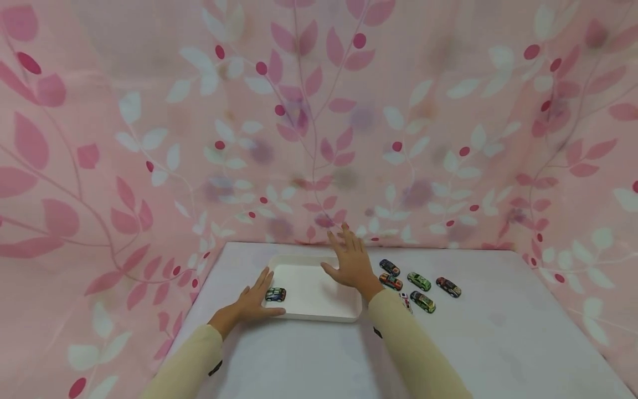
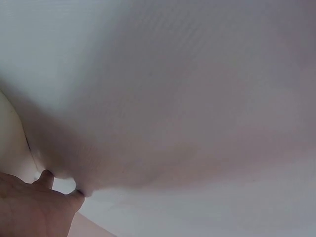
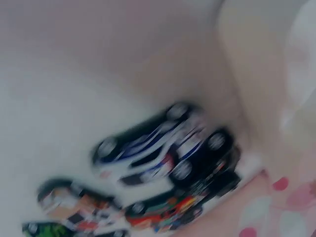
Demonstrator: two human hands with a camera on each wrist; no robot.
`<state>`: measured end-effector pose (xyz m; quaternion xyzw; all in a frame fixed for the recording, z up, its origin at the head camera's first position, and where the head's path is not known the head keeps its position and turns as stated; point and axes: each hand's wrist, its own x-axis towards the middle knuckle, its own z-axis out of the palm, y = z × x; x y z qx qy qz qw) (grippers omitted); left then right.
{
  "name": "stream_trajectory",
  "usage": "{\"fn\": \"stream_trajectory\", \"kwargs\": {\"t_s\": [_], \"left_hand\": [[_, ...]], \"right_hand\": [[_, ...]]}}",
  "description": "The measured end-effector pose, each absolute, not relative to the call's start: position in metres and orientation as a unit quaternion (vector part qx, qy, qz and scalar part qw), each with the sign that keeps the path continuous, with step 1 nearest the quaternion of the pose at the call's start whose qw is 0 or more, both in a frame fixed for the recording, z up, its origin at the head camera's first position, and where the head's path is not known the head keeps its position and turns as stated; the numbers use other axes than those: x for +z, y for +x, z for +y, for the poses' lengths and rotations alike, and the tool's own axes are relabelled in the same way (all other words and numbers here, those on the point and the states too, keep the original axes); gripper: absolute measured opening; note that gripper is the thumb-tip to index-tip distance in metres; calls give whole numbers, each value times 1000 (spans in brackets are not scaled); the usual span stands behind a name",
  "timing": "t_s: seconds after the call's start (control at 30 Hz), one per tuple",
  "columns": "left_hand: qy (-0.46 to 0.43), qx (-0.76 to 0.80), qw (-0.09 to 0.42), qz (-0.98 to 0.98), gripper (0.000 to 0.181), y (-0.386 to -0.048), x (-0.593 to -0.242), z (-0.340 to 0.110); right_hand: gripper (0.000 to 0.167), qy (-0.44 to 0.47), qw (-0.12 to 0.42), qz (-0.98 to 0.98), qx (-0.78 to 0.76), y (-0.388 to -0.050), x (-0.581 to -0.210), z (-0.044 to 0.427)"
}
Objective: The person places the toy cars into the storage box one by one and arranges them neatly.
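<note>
A white rectangular tray [image 1: 319,291] lies on the table with one toy car [image 1: 276,295] inside near its left wall. My left hand [image 1: 254,302] is at the tray's left side, fingers stretched along the rim and thumb by the front corner. In the left wrist view, part of the left hand [image 2: 39,202] shows at lower left. Over the tray's right rim my right hand [image 1: 353,263] is raised with spread fingers, holding nothing. Right of it are several toy cars, among them a green one [image 1: 419,281] and a white one [image 1: 406,302] partly hidden by the sleeve.
The white tabletop [image 1: 498,332] extends right of the cars, past a dark patterned car [image 1: 448,287]. A pink leaf-print cloth [image 1: 319,138] hangs behind and at both sides. Blurred in the right wrist view is a white car with blue stripes [image 3: 148,148].
</note>
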<state>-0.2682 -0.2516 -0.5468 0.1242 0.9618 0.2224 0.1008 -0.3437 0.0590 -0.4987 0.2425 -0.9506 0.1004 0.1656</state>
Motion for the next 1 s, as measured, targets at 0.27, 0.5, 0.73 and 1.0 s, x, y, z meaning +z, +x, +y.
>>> {"fn": "stream_trajectory", "kwargs": {"t_s": [0.27, 0.5, 0.73, 1.0], "left_hand": [[128, 225, 83, 962, 119, -264, -550, -258], [136, 234, 84, 959, 118, -261, -558, -255], [142, 229, 90, 959, 116, -264, -554, -249], [136, 222, 89, 961, 113, -266, -546, -250]], "right_hand": [[84, 210, 153, -962, 88, -342, -501, 94], [87, 171, 151, -969, 96, -332, -514, 131], [87, 122, 140, -977, 102, -329, -522, 164], [88, 106, 128, -979, 119, -329, -526, 186]]}}
